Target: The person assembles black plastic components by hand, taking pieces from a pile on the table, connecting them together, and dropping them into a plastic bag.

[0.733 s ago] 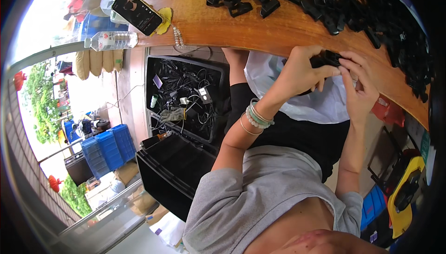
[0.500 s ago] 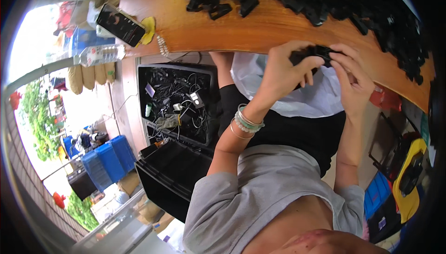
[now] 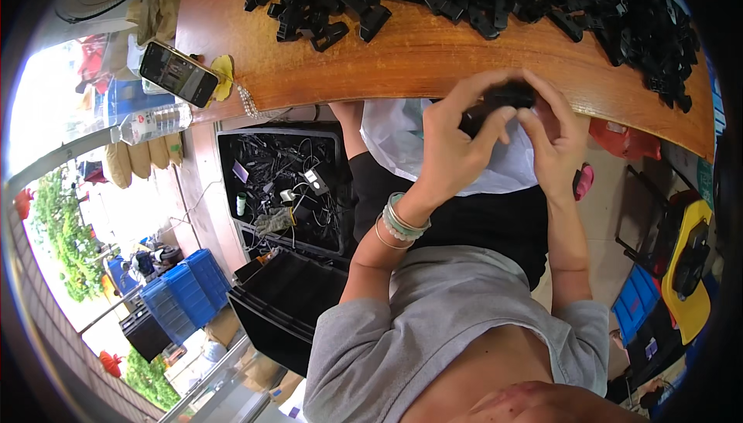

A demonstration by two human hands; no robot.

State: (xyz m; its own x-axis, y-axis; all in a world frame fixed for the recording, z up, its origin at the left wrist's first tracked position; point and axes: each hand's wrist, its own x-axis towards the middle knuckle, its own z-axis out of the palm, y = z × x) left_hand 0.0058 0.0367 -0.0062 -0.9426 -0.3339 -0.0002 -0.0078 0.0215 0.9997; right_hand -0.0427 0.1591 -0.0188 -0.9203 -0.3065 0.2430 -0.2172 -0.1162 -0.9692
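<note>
Just past the table's near edge, my left hand [image 3: 453, 140] is curled around a small black plastic part [image 3: 512, 96]. Its exact kind is blurred and half covered by fingers. My right hand [image 3: 559, 148] presses the same part from the other side, its fingertips on the far end and its thumb close to the left thumb. Beneath both hands a white plastic bag [image 3: 393, 140] spreads over my lap. Across the far side of the wooden table [image 3: 325, 71] lies a heap of similar black plastic parts [image 3: 464, 5].
A phone [image 3: 178, 73] and a beaded string [image 3: 246, 101] lie at the table's left end, near a plastic bottle [image 3: 155, 123]. Below left stands a black bin [image 3: 340, 191] of cables and adapters. A red bag [image 3: 627, 138] hangs by the table's right side.
My hands have drawn closer together around the black part, thumbs nearly meeting. The view has shifted, so the table shows lower and further left. The phone's screen picture has changed.
</note>
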